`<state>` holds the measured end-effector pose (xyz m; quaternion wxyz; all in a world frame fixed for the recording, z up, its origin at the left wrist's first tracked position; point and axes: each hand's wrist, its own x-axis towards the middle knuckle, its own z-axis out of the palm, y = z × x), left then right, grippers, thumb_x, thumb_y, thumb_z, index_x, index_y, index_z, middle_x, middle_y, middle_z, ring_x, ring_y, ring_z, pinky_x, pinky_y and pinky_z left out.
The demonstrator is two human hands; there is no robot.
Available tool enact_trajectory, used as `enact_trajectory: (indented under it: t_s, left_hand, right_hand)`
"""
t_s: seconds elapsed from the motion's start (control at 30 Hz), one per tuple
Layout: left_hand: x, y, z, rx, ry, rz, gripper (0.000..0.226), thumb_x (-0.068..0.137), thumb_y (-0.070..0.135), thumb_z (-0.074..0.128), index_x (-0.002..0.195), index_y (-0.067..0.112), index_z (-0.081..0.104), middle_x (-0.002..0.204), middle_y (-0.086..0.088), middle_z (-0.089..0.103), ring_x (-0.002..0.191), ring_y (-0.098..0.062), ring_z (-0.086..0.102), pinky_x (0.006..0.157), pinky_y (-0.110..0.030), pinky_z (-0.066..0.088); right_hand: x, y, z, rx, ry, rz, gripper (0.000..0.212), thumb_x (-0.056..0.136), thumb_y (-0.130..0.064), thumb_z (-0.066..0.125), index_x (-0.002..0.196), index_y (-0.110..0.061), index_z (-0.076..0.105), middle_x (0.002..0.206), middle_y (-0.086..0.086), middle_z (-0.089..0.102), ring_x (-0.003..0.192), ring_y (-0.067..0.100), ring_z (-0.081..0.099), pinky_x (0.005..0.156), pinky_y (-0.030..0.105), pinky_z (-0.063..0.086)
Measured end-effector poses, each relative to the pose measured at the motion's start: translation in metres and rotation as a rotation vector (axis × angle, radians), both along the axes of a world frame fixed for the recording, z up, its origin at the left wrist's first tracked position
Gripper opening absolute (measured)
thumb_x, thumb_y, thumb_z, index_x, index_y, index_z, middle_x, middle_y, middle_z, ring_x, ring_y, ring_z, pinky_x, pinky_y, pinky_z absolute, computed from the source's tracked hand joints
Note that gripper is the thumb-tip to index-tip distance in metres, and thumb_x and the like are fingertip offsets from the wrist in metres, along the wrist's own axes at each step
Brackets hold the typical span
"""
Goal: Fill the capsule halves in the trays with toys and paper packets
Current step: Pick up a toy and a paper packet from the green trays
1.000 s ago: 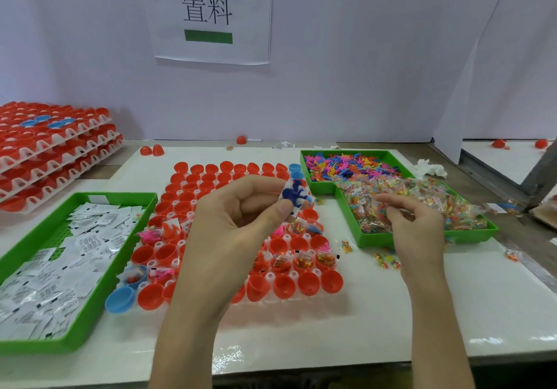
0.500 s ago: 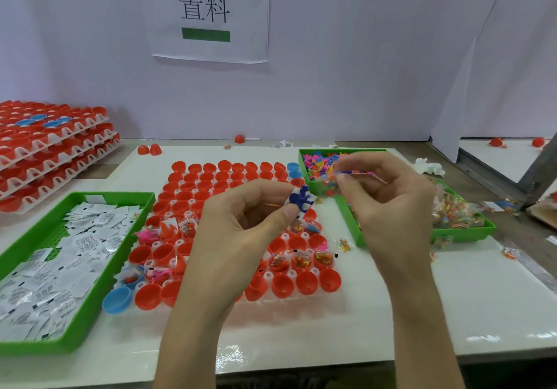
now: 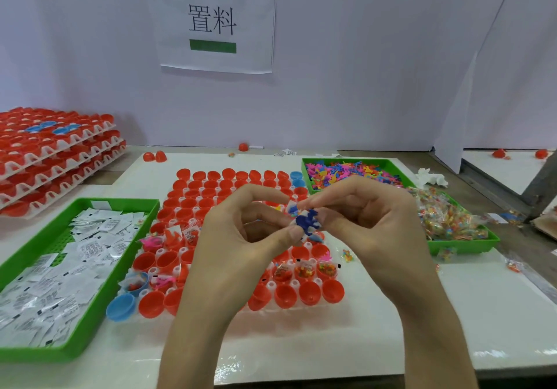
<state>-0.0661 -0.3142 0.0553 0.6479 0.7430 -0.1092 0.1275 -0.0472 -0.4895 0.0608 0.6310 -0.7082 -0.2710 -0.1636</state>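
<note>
A white tray of red capsule halves [image 3: 211,189] lies in the middle of the table; several near halves hold toys, bead packets or paper packets. Above it my left hand [image 3: 241,247] pinches a blue toy [image 3: 306,221] together with a white paper packet between thumb and fingers. My right hand [image 3: 370,223] meets it from the right, its curled fingertips pinching at the same bundle; what else they hold is hidden. A green tray [image 3: 129,250] of white paper packets sits on the left.
Green trays of coloured toys [image 3: 346,161] and clear bead packets [image 3: 461,245] stand to the right. Filled capsule trays [image 3: 54,159] are stacked at far left. A loose blue half [image 3: 120,307] lies by the tray's near left corner. Stray red halves [image 3: 155,156] sit near the wall.
My right hand left the bead-packet tray, came left with a small packet and now meets my left hand at the blue toy. The left hand stayed about where it was.
</note>
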Motion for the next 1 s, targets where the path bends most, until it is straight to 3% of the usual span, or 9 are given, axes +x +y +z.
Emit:
enact_trajectory:
  t_s: [0.17,0.33,0.6,0.7,0.77,0.83,0.93,1.0]
  left_hand:
    - [-0.003,0.001,0.002,0.027,0.002,-0.019,0.028,0.073,0.011,0.085,0.089,0.032,0.074,0.074,0.005,0.075,0.069,-0.010,0.074,0.062,-0.014,0.055]
    - [-0.003,0.001,0.003,-0.014,0.056,-0.074,0.023,0.062,0.033,0.080,0.085,0.032,0.079,0.080,0.009,0.077,0.071,-0.010,0.075,0.064,-0.012,0.054]
    - [-0.001,0.007,0.001,-0.057,0.090,-0.052,0.016,0.061,0.030,0.080,0.076,0.025,0.080,0.075,0.005,0.077,0.071,-0.010,0.075,0.062,-0.012,0.054]
    - [-0.002,0.010,0.001,-0.041,0.117,-0.035,0.012,0.065,0.019,0.085,0.074,0.024,0.079,0.074,0.004,0.077,0.070,-0.011,0.075,0.063,-0.013,0.054]
    - [-0.001,0.012,0.000,0.002,0.117,-0.003,0.014,0.069,0.011,0.086,0.072,0.023,0.079,0.074,0.005,0.077,0.069,-0.010,0.075,0.063,-0.012,0.054]
    - [-0.002,0.014,0.000,0.023,0.095,0.006,0.014,0.070,0.012,0.087,0.074,0.023,0.079,0.074,0.005,0.077,0.070,-0.011,0.075,0.065,-0.014,0.055]
    - [-0.003,0.015,0.000,0.011,0.050,0.029,0.016,0.070,0.009,0.087,0.071,0.023,0.079,0.071,0.003,0.076,0.067,-0.013,0.075,0.064,-0.015,0.056]
    - [-0.003,0.018,-0.001,-0.002,0.029,0.079,0.017,0.070,0.007,0.087,0.070,0.023,0.079,0.068,0.003,0.075,0.063,-0.013,0.075,0.062,-0.014,0.055]
  right_hand:
    - [-0.002,-0.004,0.002,-0.059,0.002,0.030,0.023,0.085,0.010,0.066,0.088,-0.011,0.074,0.088,0.002,0.078,0.087,0.021,0.076,0.078,0.033,0.062]
    - [-0.002,-0.008,0.002,-0.088,0.026,0.057,0.027,0.085,0.015,0.067,0.091,-0.011,0.073,0.089,0.004,0.078,0.088,0.021,0.076,0.077,0.033,0.062]
    - [0.002,-0.002,-0.003,-0.038,-0.013,0.011,0.025,0.080,0.013,0.071,0.090,-0.009,0.074,0.087,0.001,0.078,0.086,0.018,0.076,0.074,0.024,0.060]
    - [0.003,-0.002,-0.003,0.028,0.010,0.003,0.015,0.084,-0.009,0.074,0.098,-0.014,0.074,0.091,0.001,0.078,0.088,0.019,0.075,0.076,0.027,0.060]
    - [0.005,-0.001,-0.004,-0.053,0.063,0.000,0.028,0.083,-0.030,0.078,0.109,-0.023,0.072,0.098,-0.003,0.076,0.093,0.018,0.074,0.077,0.028,0.060]
    - [0.007,0.003,-0.007,-0.173,0.086,0.012,0.032,0.077,-0.041,0.080,0.106,-0.029,0.074,0.096,-0.006,0.076,0.093,0.016,0.073,0.077,0.026,0.060]
    - [0.011,0.008,-0.008,-0.196,0.055,0.053,0.013,0.079,-0.032,0.081,0.087,-0.023,0.079,0.084,-0.005,0.076,0.082,0.015,0.074,0.072,0.022,0.057]
    - [0.015,0.008,-0.008,-0.225,0.034,0.076,0.006,0.081,-0.020,0.080,0.088,-0.021,0.079,0.084,-0.006,0.076,0.081,0.014,0.074,0.072,0.022,0.058]
